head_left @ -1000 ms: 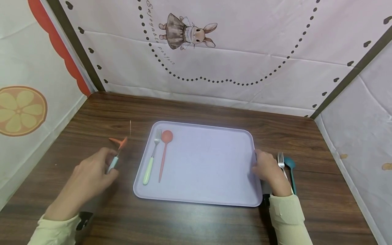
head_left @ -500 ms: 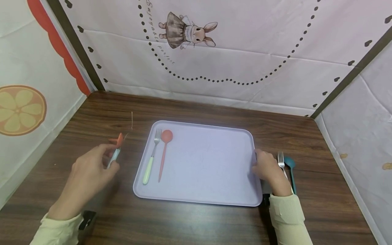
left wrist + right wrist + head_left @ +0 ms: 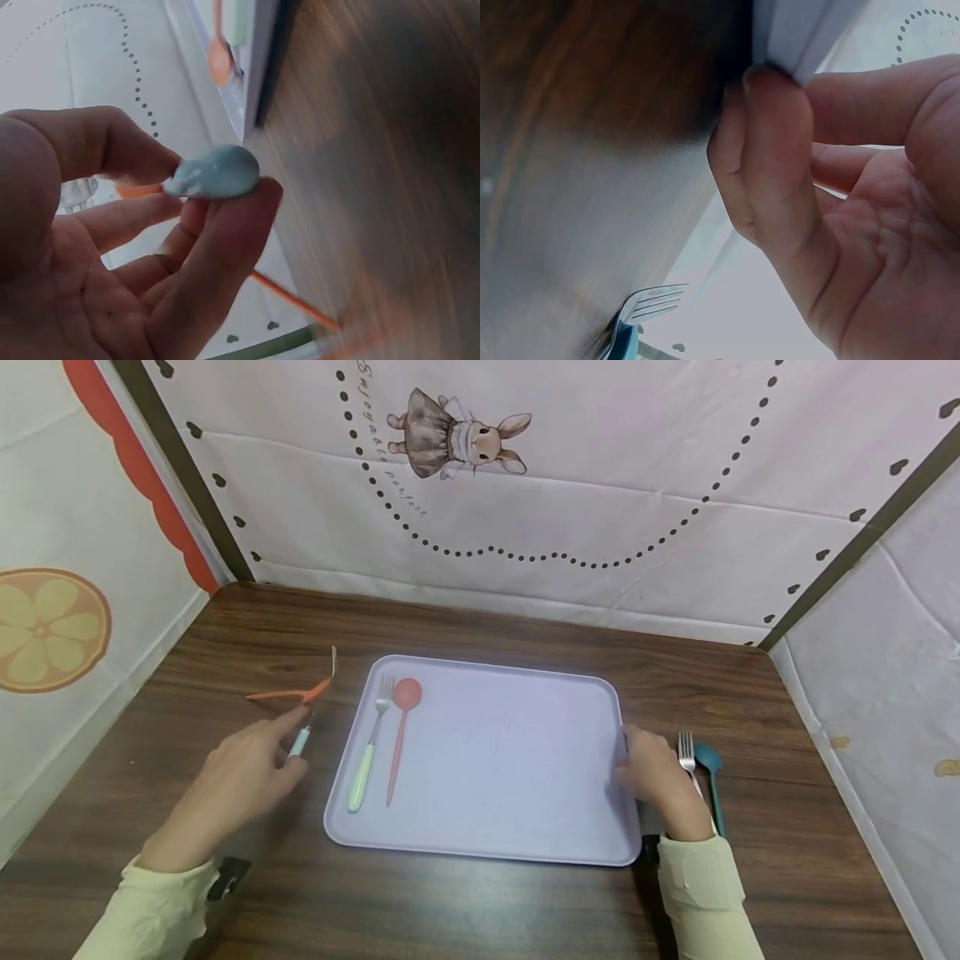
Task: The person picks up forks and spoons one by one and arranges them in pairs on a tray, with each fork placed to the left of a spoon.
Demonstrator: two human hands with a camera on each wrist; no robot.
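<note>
My left hand (image 3: pixel 240 777) pinches the light blue handle (image 3: pixel 221 172) of a metal fork (image 3: pixel 298 742) between thumb and fingers, left of the tray. Across the fork, at the fingertips, runs an orange spoon (image 3: pixel 307 695) whose thin handle points left; the fingers partly hide it in the left wrist view. My right hand (image 3: pixel 660 772) grips the right edge of a pale lilac tray (image 3: pixel 510 760), as the right wrist view also shows. On the tray's left side lie a fork with a pale green handle (image 3: pixel 362 777) and a coral spoon (image 3: pixel 407 695), side by side.
Right of the tray, beyond my right wrist, lie another fork (image 3: pixel 687 756) and a teal spoon (image 3: pixel 708 758). Everything stands on a dark wooden table (image 3: pixel 465 910). Printed cloth walls (image 3: pixel 600 468) close off the back and both sides.
My left hand has moved a little right and forward with the fork. The orange spoon has turned, and its handle now reaches further left. My right hand and the tray stay put.
</note>
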